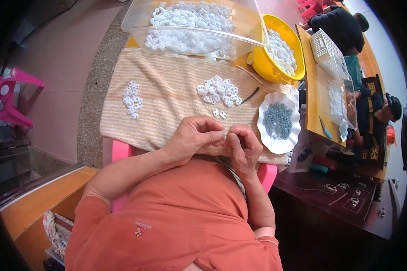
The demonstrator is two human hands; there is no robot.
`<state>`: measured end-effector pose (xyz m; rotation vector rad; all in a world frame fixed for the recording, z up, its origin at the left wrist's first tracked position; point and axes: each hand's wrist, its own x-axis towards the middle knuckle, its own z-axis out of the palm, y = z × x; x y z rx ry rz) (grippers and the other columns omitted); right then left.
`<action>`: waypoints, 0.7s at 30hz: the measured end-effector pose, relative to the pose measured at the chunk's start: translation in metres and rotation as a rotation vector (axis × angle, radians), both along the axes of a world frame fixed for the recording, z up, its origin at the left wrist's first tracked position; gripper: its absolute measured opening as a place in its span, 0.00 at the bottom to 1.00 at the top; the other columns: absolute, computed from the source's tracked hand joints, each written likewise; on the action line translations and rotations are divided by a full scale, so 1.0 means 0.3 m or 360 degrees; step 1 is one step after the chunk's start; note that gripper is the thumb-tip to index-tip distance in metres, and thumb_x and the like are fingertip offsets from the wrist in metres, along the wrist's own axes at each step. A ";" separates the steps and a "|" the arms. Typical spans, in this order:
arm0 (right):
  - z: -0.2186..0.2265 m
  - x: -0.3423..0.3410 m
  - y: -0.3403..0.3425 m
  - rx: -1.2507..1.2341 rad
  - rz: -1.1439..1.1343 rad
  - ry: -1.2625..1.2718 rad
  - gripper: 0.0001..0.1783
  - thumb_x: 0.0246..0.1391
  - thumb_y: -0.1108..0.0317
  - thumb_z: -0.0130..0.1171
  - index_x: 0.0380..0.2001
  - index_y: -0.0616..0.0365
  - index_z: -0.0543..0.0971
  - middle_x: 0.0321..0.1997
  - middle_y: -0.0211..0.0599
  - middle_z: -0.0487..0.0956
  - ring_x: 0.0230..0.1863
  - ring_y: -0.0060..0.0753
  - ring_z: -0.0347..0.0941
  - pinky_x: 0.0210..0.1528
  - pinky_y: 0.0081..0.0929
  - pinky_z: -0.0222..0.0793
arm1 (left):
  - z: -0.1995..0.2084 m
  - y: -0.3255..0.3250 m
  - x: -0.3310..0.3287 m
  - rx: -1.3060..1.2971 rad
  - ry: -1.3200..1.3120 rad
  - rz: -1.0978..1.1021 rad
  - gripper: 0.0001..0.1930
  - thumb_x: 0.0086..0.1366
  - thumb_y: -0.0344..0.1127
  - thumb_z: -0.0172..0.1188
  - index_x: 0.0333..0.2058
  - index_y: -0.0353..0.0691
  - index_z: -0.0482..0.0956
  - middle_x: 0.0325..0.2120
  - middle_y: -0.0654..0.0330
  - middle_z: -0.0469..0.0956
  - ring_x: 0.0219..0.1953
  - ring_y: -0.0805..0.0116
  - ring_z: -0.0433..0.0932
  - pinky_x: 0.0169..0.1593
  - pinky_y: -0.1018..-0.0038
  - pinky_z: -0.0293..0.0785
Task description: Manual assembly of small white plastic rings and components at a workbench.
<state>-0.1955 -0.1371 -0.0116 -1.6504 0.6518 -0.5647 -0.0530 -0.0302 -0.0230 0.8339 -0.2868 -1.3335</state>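
Observation:
At the near edge of the striped cloth point(163, 97), my left hand point(195, 136) and my right hand point(244, 147) meet fingertip to fingertip. Both are closed in a pinch. What lies between the fingers is too small and covered to name. Just beyond them rest two small white plastic pieces with two holes point(219, 113). A heap of white two-holed pieces point(219, 90) lies farther off, and a smaller group point(132, 100) is at the left. Right of my right hand stands a white wavy-edged dish point(279, 147) holding small grey-blue parts point(278, 119).
A clear plastic bin point(192, 30) full of white pieces stands at the back. Beside it is a yellow basket point(298, 47) with more. A thin black stick point(250, 95) lies near the heap. Two people point(339, 27) sit at a wooden table to the right. A pink stool point(16, 97) stands left.

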 end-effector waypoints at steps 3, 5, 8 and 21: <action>-0.010 0.006 -0.004 -0.0306 0.0032 -0.0008 0.04 0.56 0.75 0.57 0.34 0.64 0.74 0.34 0.35 0.74 0.32 0.22 0.72 0.36 0.18 0.68 | 0.002 -0.001 -0.002 0.0003 0.0091 0.0020 0.07 0.61 0.27 0.62 0.38 0.35 0.77 0.30 0.62 0.79 0.30 0.78 0.78 0.35 0.80 0.79; -0.017 0.010 0.000 -0.0527 0.0064 -0.0071 0.03 0.58 0.77 0.55 0.34 0.65 0.73 0.35 0.34 0.73 0.29 0.19 0.69 0.34 0.15 0.66 | 0.011 0.004 -0.007 0.0052 0.0172 0.0013 0.06 0.60 0.28 0.62 0.37 0.36 0.78 0.29 0.62 0.79 0.30 0.77 0.78 0.35 0.80 0.80; -0.029 0.016 0.001 -0.0651 0.0035 -0.0112 0.03 0.56 0.78 0.56 0.33 0.65 0.73 0.34 0.36 0.73 0.29 0.21 0.68 0.33 0.15 0.65 | 0.009 0.006 -0.009 0.0103 0.0294 0.0001 0.06 0.60 0.28 0.63 0.36 0.37 0.78 0.28 0.63 0.78 0.29 0.76 0.78 0.34 0.78 0.80; -0.046 0.045 -0.014 -0.0625 -0.0012 -0.0234 0.04 0.57 0.77 0.57 0.34 0.65 0.73 0.34 0.35 0.74 0.32 0.21 0.68 0.35 0.16 0.65 | 0.031 0.005 -0.001 0.0056 0.0314 0.0001 0.07 0.61 0.29 0.62 0.38 0.36 0.77 0.31 0.60 0.79 0.33 0.74 0.80 0.39 0.77 0.81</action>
